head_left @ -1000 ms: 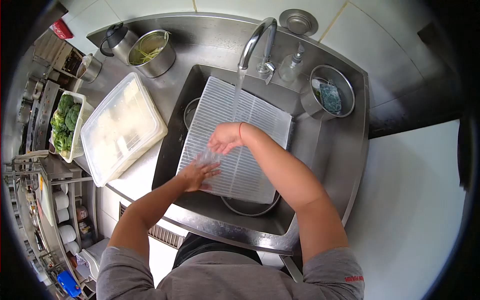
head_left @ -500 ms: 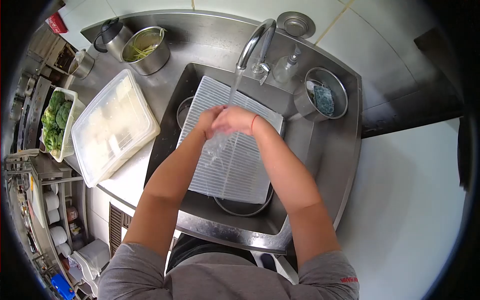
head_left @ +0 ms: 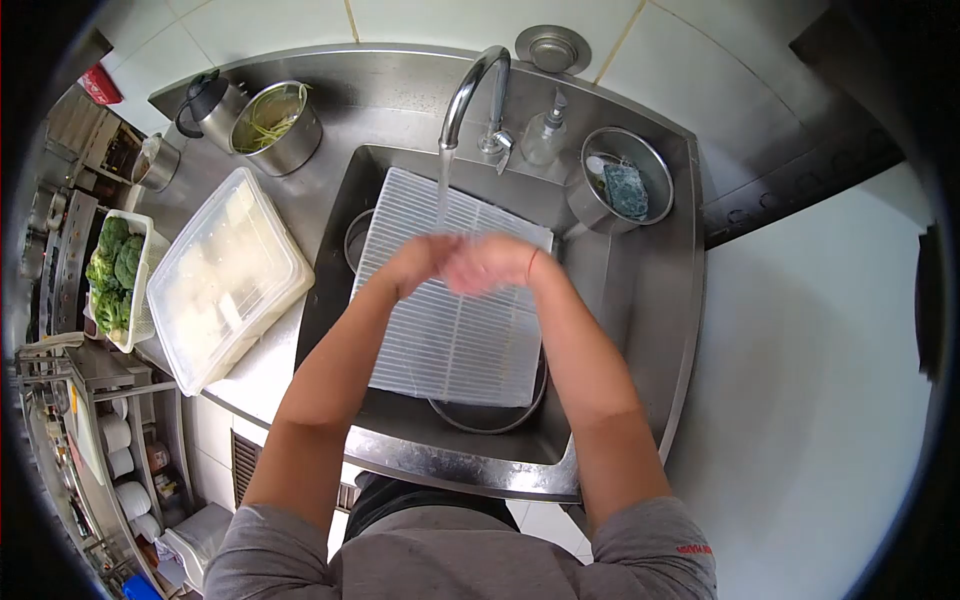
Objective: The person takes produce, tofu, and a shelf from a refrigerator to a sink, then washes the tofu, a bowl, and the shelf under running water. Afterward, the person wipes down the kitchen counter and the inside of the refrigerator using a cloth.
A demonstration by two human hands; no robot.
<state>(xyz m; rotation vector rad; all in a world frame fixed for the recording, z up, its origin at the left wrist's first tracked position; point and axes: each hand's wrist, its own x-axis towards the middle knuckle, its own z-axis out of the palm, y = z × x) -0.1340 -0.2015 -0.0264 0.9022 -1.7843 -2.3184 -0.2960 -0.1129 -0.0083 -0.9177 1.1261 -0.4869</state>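
Showed, at far left, green broccoli heads (head_left: 118,265) in a white perforated plastic basket (head_left: 150,285). Placed next on the steel counter (head_left: 345,112): a translucent lidded plastic box (head_left: 230,285) with pale contents, a steel jug with black lid and handle (head_left: 212,108), and a round steel pot (head_left: 290,145) holding green strips. Showed, near centre, the bare left hand (head_left: 420,264) above a ribbed, translucent white plastic panel (head_left: 455,345) within the grey steel sink basin (head_left: 400,415), with curved metal rims protruding from beneath. Included running water (head_left: 443,188) from a curved chrome faucet (head_left: 465,95) toward both hands. Showed immediately rightward the bare right hand (head_left: 488,265), red-banded at the wrist, overlapping the left in view. Could not tell fingers apart or together on either hand, owing to blur. Included farther right a clear pump bottle (head_left: 543,142) and a steel container (head_left: 590,205) holding a blue-green sponge (head_left: 626,192).
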